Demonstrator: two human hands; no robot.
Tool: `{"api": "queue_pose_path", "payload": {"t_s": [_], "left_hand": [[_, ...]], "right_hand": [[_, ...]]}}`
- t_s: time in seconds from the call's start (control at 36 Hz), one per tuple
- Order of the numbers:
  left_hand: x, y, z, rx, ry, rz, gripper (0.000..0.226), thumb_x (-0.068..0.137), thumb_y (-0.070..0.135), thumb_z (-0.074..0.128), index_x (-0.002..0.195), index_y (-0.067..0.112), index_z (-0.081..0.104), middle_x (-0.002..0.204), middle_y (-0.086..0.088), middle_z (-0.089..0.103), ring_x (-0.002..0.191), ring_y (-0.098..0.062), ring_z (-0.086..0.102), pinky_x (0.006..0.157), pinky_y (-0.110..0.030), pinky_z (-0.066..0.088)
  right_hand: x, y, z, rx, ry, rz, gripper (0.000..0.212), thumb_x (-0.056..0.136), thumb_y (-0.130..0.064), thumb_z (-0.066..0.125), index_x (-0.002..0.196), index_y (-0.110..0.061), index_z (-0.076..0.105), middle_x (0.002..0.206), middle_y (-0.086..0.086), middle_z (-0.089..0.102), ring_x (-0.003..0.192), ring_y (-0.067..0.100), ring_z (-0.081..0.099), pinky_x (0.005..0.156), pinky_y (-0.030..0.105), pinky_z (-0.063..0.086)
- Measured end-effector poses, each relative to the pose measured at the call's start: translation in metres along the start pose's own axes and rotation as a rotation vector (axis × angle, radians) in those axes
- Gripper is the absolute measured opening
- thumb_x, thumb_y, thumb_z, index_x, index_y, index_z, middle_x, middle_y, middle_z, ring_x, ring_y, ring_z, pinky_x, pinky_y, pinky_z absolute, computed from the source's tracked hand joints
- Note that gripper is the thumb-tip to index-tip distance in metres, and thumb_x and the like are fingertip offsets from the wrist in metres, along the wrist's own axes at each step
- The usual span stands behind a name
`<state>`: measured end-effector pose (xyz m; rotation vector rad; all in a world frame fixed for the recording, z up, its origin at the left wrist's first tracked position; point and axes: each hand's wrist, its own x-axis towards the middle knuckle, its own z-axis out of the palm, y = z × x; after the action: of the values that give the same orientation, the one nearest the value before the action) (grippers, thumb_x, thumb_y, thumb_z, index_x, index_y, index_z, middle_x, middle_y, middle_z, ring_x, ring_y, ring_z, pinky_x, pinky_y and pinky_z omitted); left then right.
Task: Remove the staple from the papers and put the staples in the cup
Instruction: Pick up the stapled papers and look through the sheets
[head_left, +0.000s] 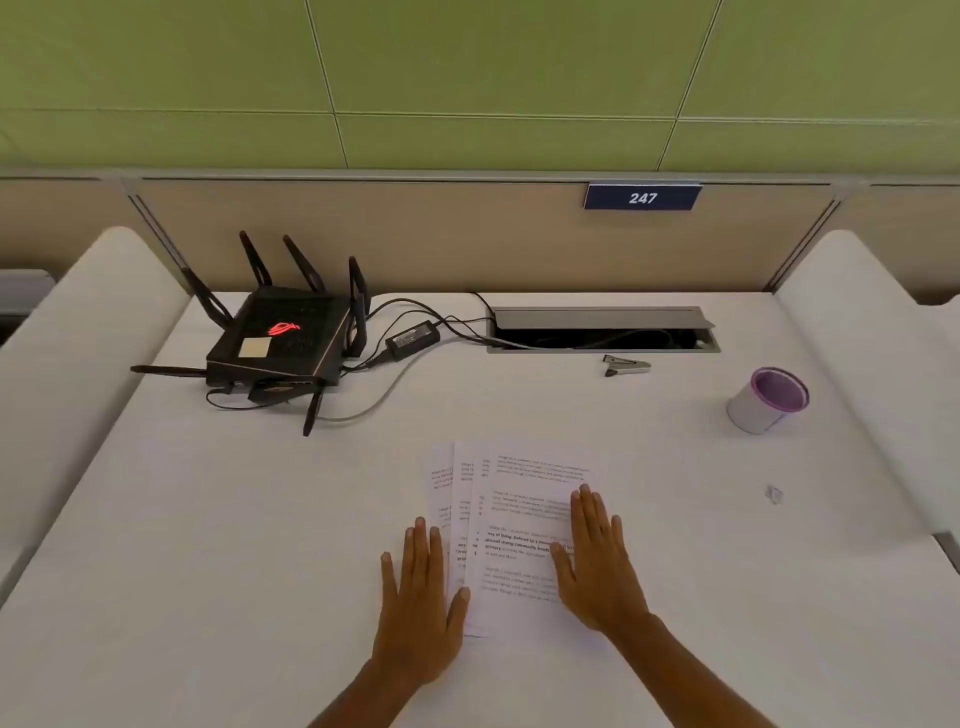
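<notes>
Several printed papers (519, 519) lie fanned on the white desk in front of me. My left hand (418, 603) lies flat with straight fingers on the left edge of the papers. My right hand (597, 561) lies flat on their right side. A metal staple remover (626, 365) rests farther back, just in front of the cable tray. A white cup (769, 400) with a purple inside stands at the right. No staple is visible on the papers.
A black router (280, 338) with antennas, a power adapter (413, 339) and cables occupy the back left. An open cable tray (602, 330) sits at the back centre. A small crumpled scrap (774, 493) lies right of the papers. White side panels flank the desk.
</notes>
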<state>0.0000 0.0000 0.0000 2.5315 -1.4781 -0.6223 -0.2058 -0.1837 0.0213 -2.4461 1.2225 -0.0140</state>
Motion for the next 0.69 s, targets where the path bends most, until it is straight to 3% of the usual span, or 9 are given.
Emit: {"api": "queue_pose_path", "payload": {"t_s": [0.19,0.36,0.53,0.69], "left_hand": [[0.031,-0.011,-0.02,-0.079,-0.037,-0.111,0.096,0.108,0.064,0.033,0.166,0.012,-0.024,0.174,-0.01,-0.035,0.162,-0.029,-0.031,0.13,-0.06,-0.019],[0.071,-0.018,-0.041,-0.192,-0.09,-0.11,0.101,0.107,0.063,0.04,0.166,0.011,-0.024,0.177,-0.011,-0.029,0.164,-0.03,-0.027,0.13,-0.063,-0.018],[0.105,-0.015,-0.065,-0.266,-0.112,-0.047,0.105,0.107,0.061,0.048,0.167,0.013,-0.024,0.179,-0.007,-0.023,0.166,-0.028,-0.021,0.131,-0.061,-0.018],[0.122,-0.014,-0.074,-0.189,-0.154,0.0,0.105,0.106,0.063,0.047,0.167,0.015,-0.023,0.18,-0.006,-0.022,0.166,-0.031,-0.021,0.131,-0.063,-0.015]], "right_hand": [[0.005,0.003,0.0,0.064,-0.007,0.156,0.107,0.094,-0.075,0.035,0.165,-0.01,-0.012,0.174,0.005,-0.016,0.162,0.025,-0.012,0.131,0.055,0.003],[0.001,0.007,0.008,0.062,-0.074,0.198,0.132,0.078,-0.095,0.034,0.162,-0.009,-0.022,0.172,0.008,-0.024,0.161,0.026,-0.018,0.13,0.053,-0.003],[0.002,0.01,0.011,0.063,-0.096,0.201,0.136,0.076,-0.096,0.036,0.16,-0.01,-0.026,0.172,0.007,-0.027,0.16,0.025,-0.022,0.13,0.052,-0.007],[0.003,0.01,0.011,0.057,-0.092,0.207,0.137,0.074,-0.098,0.034,0.161,-0.011,-0.026,0.171,0.005,-0.028,0.159,0.024,-0.024,0.13,0.052,-0.009]]}}
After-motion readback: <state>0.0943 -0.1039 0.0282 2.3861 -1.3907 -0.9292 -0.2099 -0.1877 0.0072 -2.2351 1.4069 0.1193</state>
